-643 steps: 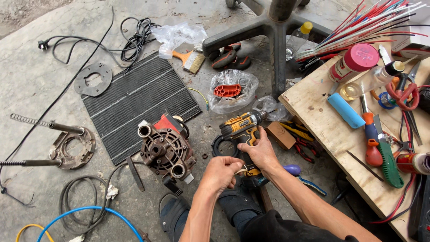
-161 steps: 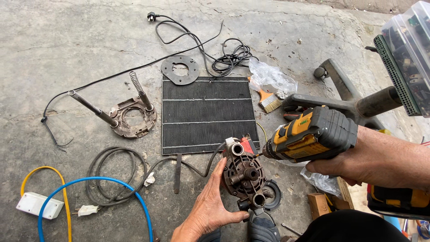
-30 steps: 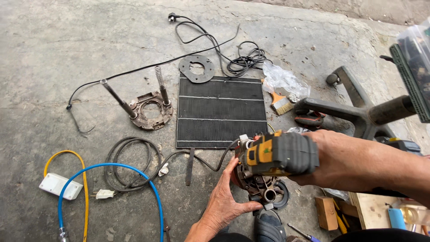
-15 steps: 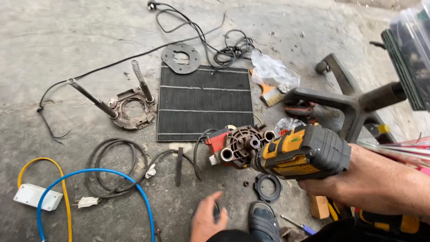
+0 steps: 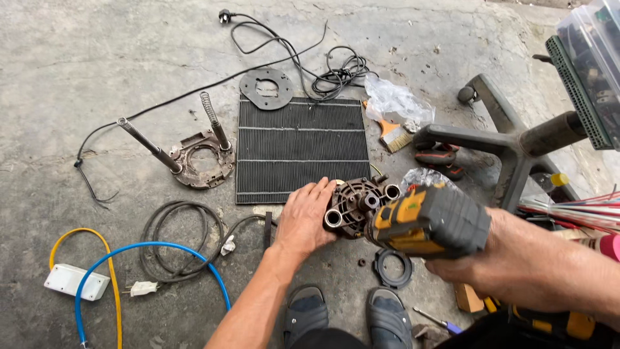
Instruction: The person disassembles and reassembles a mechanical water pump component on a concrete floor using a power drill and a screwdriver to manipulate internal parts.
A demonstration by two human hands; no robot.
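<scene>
Motor housing (image 5: 357,205), dark and rusty with round ports, sits on the concrete floor (image 5: 97,58) at the near edge of the black ribbed mat (image 5: 300,148). We steady it with our left hand (image 5: 303,216), fingers spread over its left side. Our right hand (image 5: 510,265) is clamped around a yellow-and-black cordless drill (image 5: 429,221), its nose against the housing. A black ring gasket (image 5: 394,268) lies just below, near our sandals (image 5: 345,317).
</scene>
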